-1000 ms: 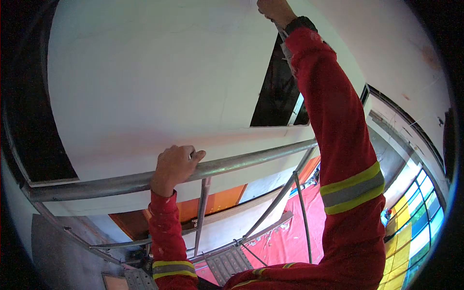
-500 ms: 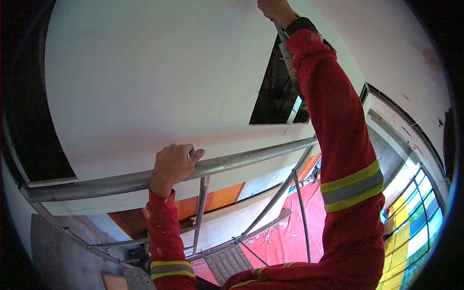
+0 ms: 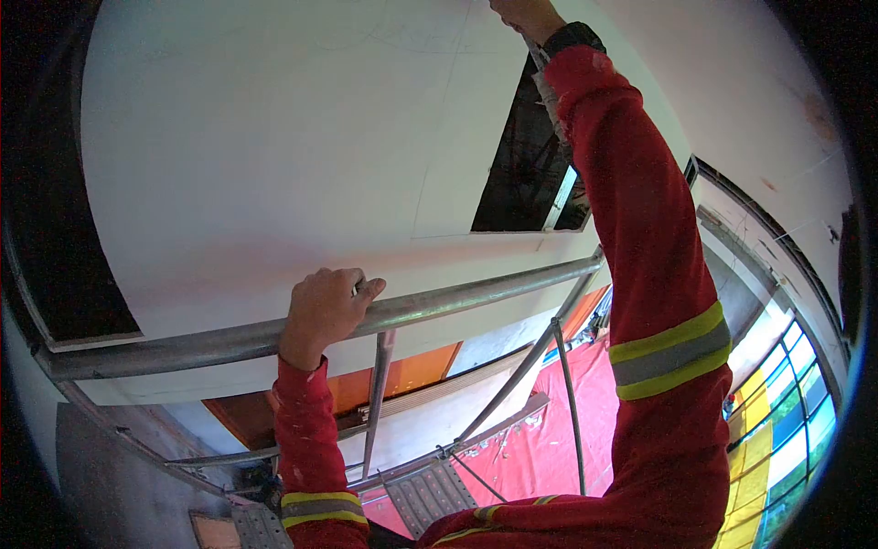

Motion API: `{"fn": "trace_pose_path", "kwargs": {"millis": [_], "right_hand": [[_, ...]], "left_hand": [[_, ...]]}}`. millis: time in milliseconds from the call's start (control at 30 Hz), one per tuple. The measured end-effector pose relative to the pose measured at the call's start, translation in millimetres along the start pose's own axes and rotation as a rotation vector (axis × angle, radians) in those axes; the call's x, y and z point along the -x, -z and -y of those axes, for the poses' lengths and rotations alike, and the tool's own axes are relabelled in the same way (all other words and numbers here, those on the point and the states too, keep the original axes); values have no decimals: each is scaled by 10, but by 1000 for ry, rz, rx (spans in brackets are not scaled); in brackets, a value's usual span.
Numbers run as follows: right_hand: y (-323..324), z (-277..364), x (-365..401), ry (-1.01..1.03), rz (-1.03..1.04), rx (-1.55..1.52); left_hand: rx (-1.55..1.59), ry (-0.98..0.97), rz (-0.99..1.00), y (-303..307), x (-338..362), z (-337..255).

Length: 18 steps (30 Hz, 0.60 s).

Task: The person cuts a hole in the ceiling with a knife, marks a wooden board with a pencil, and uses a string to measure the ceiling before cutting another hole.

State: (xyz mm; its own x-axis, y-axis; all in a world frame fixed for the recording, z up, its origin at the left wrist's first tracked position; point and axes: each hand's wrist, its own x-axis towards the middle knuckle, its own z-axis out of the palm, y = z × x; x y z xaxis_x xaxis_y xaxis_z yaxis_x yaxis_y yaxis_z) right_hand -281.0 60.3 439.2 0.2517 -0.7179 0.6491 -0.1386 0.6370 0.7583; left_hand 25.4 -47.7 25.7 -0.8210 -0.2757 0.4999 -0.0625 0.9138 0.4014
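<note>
Head view shows you a white panel cut off above. Your right sleeve partly hides a grey object near your wrist. Your left fingers curl over the metal rail, tips hidden; your right hand is cropped, its grasp impossible to tell.

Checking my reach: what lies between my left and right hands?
In the head view, pale board with a thin line lies between the left hand and right hand; beside that stretch is a dark opening.
</note>
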Motion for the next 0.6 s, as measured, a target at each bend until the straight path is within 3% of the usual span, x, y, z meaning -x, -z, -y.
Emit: {"fn": "trace_pose_path", "kwargs": {"millis": [33, 133, 333, 433, 533, 600], "right_hand": [[38, -11, 5, 98, 12, 121], [518, 50, -31, 220, 392, 244], [25, -121, -49, 52, 257, 88], [-292, -428, -102, 451, -68, 90], [79, -323, -74, -1, 110, -1403], [172, -276, -18, -87, 80, -1549]], "left_hand": [[11, 8, 15, 1, 1, -4], [-6, 7, 31, 3, 6, -16], [-185, -70, -61, -24, 116, -110], [-218, -82, -112, -80, 139, -125], [-211, -94, -138, -104, 123, -123], [-232, -90, -135, -85, 164, -164]]}}
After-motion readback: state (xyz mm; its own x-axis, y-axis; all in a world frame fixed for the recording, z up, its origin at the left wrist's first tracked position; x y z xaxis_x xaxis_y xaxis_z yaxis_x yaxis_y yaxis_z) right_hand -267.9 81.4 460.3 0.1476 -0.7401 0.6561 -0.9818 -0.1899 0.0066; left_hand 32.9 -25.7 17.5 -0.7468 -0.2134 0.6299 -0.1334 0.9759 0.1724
